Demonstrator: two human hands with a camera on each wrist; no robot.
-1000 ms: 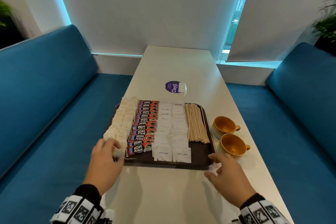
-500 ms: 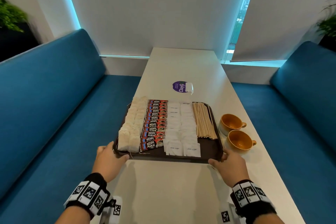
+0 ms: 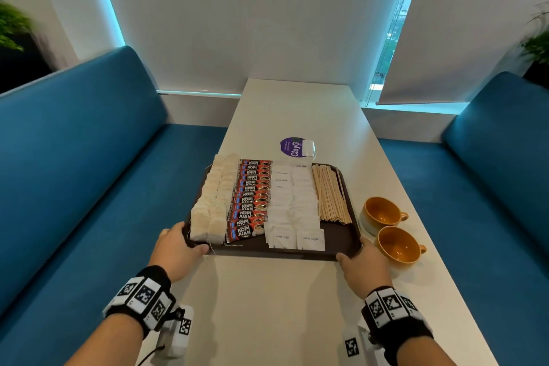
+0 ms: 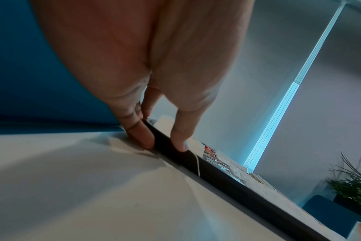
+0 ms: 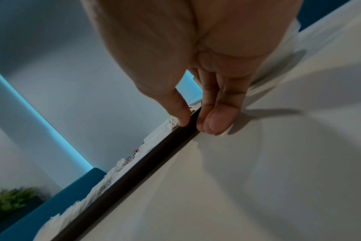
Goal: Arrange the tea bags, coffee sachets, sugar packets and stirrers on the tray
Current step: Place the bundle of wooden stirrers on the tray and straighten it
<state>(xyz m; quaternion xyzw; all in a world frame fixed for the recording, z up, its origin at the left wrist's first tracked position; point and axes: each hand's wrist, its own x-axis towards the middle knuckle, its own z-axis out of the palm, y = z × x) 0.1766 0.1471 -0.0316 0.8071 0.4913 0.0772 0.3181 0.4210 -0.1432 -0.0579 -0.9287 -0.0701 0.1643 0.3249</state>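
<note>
Left hand: pinches near-left corner of dark brown plastic tray.
Right hand: pinches near-right corner.

Both forearms reach forward toward 12 o'clock, each wrist wrapped in a black band with square black-and-white markers. The left hand pinches the near left corner of the tray, thumb on top and fingers beneath the rim. The right hand pinches the near right corner likewise, thumb pointing toward 10 o'clock.
</note>
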